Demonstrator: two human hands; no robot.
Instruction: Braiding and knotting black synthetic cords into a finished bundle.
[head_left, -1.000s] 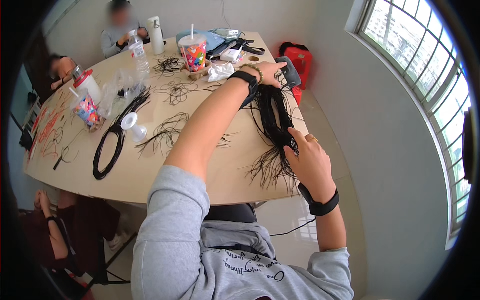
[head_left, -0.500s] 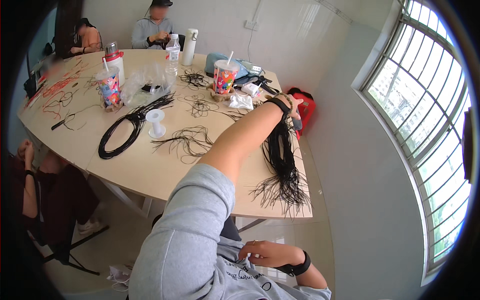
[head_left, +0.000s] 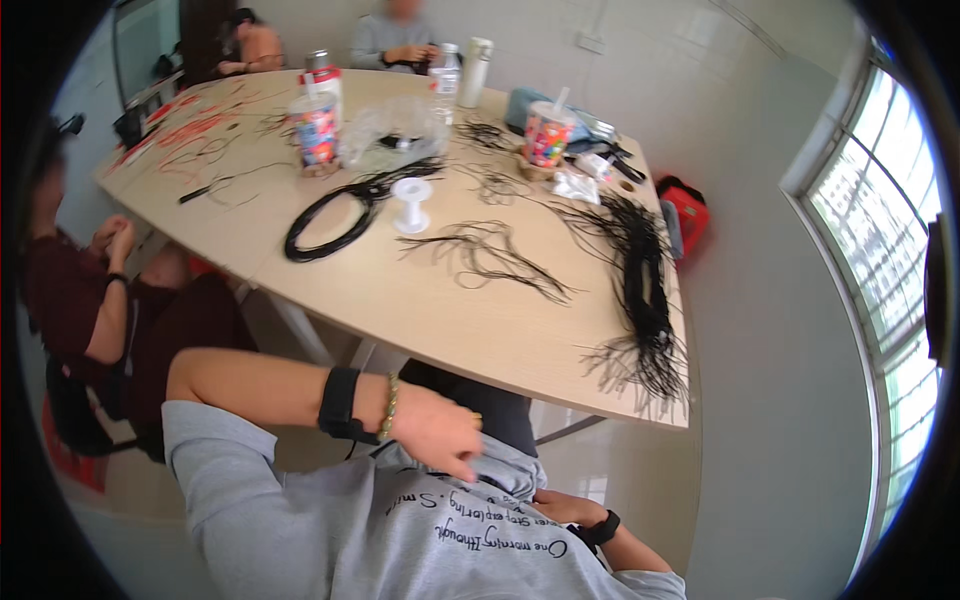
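My left hand (head_left: 437, 430) is in front of my grey shirt (head_left: 400, 530), above my lap. Its fingers are curled and slightly blurred; a small yellowish spot shows at the knuckles, and anything within the grip cannot be made out. A black band and a beaded bracelet (head_left: 389, 407) circle that wrist. Low at my waist, my right hand (head_left: 568, 507) rests against the shirt, its fingers mostly hidden by the cloth. Neither hand touches the table. Nearest on the tabletop are loose dark cords (head_left: 490, 250) and a thick bundle of black cords (head_left: 645, 290) by the right edge.
A white spool (head_left: 411, 205) stands beside a coiled black cord (head_left: 330, 225). Farther back are two patterned cups (head_left: 316, 132), bottles and a plastic bag (head_left: 395, 140). Red cords (head_left: 195, 125) lie far left. Co-workers sit around the table (head_left: 370, 300); one is close on my left.
My left hand has come back from the black cord bundle at the table's right edge to my lap. My right hand stays low by the shirt. The view has shifted left.
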